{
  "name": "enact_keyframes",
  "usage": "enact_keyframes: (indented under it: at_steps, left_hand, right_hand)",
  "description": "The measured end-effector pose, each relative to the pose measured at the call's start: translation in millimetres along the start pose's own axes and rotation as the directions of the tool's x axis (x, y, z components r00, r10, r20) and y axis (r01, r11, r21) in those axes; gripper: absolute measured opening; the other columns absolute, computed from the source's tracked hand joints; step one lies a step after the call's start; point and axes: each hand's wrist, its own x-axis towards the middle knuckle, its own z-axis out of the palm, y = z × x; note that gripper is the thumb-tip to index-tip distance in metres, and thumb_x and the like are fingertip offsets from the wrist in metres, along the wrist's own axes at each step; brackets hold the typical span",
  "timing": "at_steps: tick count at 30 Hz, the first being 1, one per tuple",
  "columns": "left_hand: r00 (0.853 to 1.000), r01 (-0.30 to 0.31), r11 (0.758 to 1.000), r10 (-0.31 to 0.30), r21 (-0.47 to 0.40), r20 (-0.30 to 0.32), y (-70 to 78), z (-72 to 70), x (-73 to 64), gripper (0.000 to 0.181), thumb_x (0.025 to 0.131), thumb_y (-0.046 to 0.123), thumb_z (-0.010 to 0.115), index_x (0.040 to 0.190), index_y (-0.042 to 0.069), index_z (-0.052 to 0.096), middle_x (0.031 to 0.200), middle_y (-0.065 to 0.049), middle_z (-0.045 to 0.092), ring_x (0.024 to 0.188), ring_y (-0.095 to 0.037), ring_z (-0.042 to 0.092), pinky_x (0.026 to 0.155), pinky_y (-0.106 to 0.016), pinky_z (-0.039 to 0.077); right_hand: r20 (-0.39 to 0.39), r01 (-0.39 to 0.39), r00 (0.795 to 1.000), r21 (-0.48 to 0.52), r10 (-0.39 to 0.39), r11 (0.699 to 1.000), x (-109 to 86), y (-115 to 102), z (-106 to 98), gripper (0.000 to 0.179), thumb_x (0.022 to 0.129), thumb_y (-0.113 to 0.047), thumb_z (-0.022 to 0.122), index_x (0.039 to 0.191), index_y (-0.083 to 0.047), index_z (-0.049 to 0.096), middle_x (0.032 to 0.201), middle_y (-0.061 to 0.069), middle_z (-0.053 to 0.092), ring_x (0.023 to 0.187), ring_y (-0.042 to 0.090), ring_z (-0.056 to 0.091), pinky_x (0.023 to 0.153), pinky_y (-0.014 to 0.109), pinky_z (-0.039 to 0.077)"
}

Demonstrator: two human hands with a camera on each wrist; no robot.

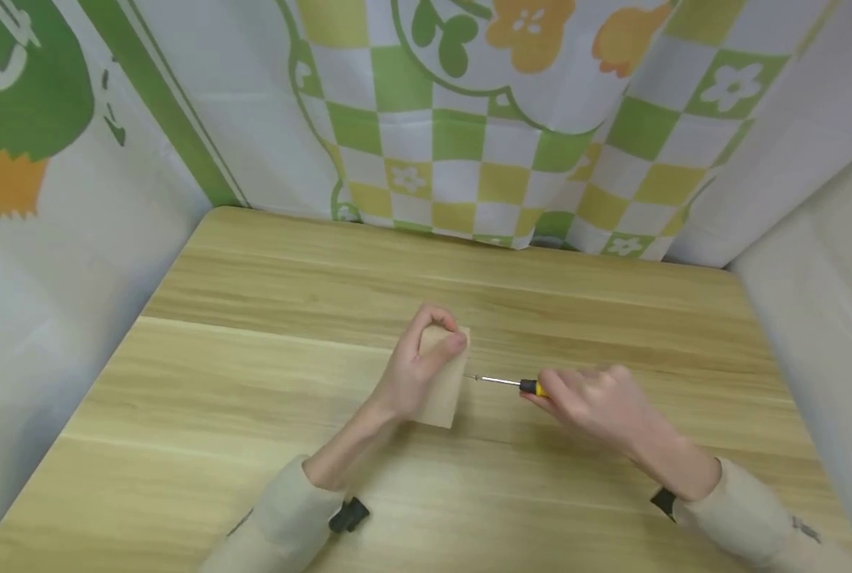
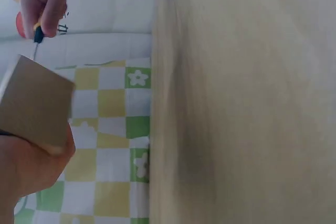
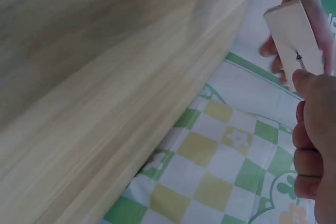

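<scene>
A pale wooden block [image 1: 440, 402] is gripped by my left hand [image 1: 410, 378], the thumb on its near face and the fingers curled over its top. A screw [image 3: 299, 57] sticks out of the block's side; how deep it sits cannot be told. My right hand [image 1: 598, 406] grips a screwdriver [image 1: 501, 383] by its black and yellow handle, most of which the fingers hide. Its metal shaft points left, with the tip at the screw head. In the left wrist view the block [image 2: 37, 103] hides the screw.
Both hands are above a wood-grain table [image 1: 218, 382]. Behind its far edge hangs a green, yellow and white checked curtain [image 1: 462, 135]. Pale fabric walls [image 1: 75, 318] stand to the left and right. Black straps with small devices [image 1: 349, 516] are on the wrists.
</scene>
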Motion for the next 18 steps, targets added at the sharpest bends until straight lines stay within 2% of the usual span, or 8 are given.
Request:
enact_keyframes:
  at_steps: [3, 7, 9, 10, 12, 15, 17, 18]
  left_hand:
    - [0.992, 0.125, 0.99, -0.126, -0.058, -0.008, 1.0, -1.5, 0.6, 0.025, 0.093, 0.036, 0.051, 0.104, 0.015, 0.045, 0.099, -0.009, 0.049, 0.078, -0.018, 0.055, 0.059, -0.036, 0.052]
    - [0.989, 0.151, 0.988, -0.151, -0.038, 0.002, 8.8, -6.2, 0.7, 0.026, 0.091, 0.035, 0.053, 0.107, 0.016, 0.044, 0.097, -0.012, 0.05, 0.07, -0.02, 0.057, 0.05, -0.04, 0.052]
    - [0.992, 0.126, 0.992, -0.126, -0.024, 0.0, 13.1, -7.8, 1.2, 0.027, 0.091, 0.035, 0.053, 0.108, 0.016, 0.044, 0.099, -0.012, 0.05, 0.073, -0.02, 0.057, 0.054, -0.04, 0.052]
    - [0.995, 0.102, 0.995, -0.102, -0.003, -0.01, 14.7, -8.3, 1.5, 0.028, 0.09, 0.036, 0.053, 0.109, 0.016, 0.045, 0.103, -0.01, 0.05, 0.082, -0.019, 0.057, 0.064, -0.039, 0.052]
    - [0.999, 0.034, 0.999, -0.033, 0.029, -0.021, 16.9, -8.5, 2.5, 0.032, 0.089, 0.04, 0.054, 0.108, 0.016, 0.045, 0.105, -0.007, 0.048, 0.084, -0.018, 0.056, 0.065, -0.039, 0.052]
    - [0.993, -0.115, 0.989, 0.117, 0.09, -0.017, 19.2, -7.6, 3.7, 0.041, 0.087, 0.05, 0.056, 0.103, 0.014, 0.047, 0.104, -0.005, 0.047, 0.084, -0.018, 0.054, 0.063, -0.034, 0.051]
    - [0.974, -0.228, 0.967, 0.227, 0.11, 0.026, 19.2, -6.5, 4.7, 0.045, 0.085, 0.055, 0.057, 0.099, 0.013, 0.047, 0.098, -0.006, 0.046, 0.071, -0.02, 0.051, 0.047, -0.032, 0.049]
    - [0.956, -0.293, 0.946, 0.288, 0.142, 0.049, 19.3, -6.0, 5.4, 0.046, 0.085, 0.056, 0.056, 0.097, 0.013, 0.047, 0.097, -0.005, 0.046, 0.074, -0.02, 0.049, 0.05, -0.029, 0.048]
  right_hand:
    - [-0.005, 0.005, 1.0, -0.003, -0.005, 1.0, 4.0, 2, -3, 0.04, 0.099, -0.032, 0.042, 0.066, -0.01, 0.046, 0.046, -0.009, 0.03, 0.038, 0.001, 0.016, 0.032, 0.017, 0.01]
    - [0.136, -0.152, 0.981, 0.131, 0.134, 0.98, 2.9, -1, -5, 0.038, 0.095, -0.042, 0.049, 0.068, -0.015, 0.047, 0.05, -0.014, 0.029, 0.042, -0.003, 0.016, 0.036, 0.014, 0.01]
    - [0.279, -0.313, 0.929, 0.244, 0.243, 0.918, -0.6, -3, -9, 0.03, 0.093, -0.041, 0.054, 0.073, -0.019, 0.05, 0.054, -0.016, 0.032, 0.044, -0.004, 0.022, 0.037, 0.013, 0.016]
    - [0.367, -0.41, 0.883, 0.302, 0.292, 0.861, -2.5, -3, -11, 0.025, 0.092, -0.04, 0.055, 0.077, -0.021, 0.053, 0.056, -0.016, 0.035, 0.045, -0.004, 0.026, 0.039, 0.013, 0.021]
    - [0.535, -0.598, 0.768, 0.401, 0.352, 0.694, -5.6, -2, -16, 0.013, 0.092, -0.036, 0.058, 0.086, -0.025, 0.057, 0.061, -0.015, 0.041, 0.048, -0.003, 0.033, 0.042, 0.016, 0.03]
    - [0.74, -0.8, 0.592, 0.496, 0.318, 0.336, -10.0, 6, -19, 0.01, 0.096, -0.031, 0.052, 0.095, -0.024, 0.059, 0.062, -0.008, 0.043, 0.047, 0.002, 0.034, 0.04, 0.021, 0.032]
    - [0.824, -0.849, 0.527, 0.523, 0.209, 0.077, -13.2, 12, -18, 0.021, 0.099, -0.03, 0.045, 0.102, -0.014, 0.059, 0.06, -0.004, 0.041, 0.044, 0.004, 0.03, 0.035, 0.023, 0.027]
    - [0.854, -0.86, 0.499, 0.509, 0.148, -0.037, -14.9, 15, -17, 0.027, 0.101, -0.03, 0.041, 0.103, -0.01, 0.059, 0.058, -0.004, 0.038, 0.041, 0.004, 0.028, 0.032, 0.022, 0.024]
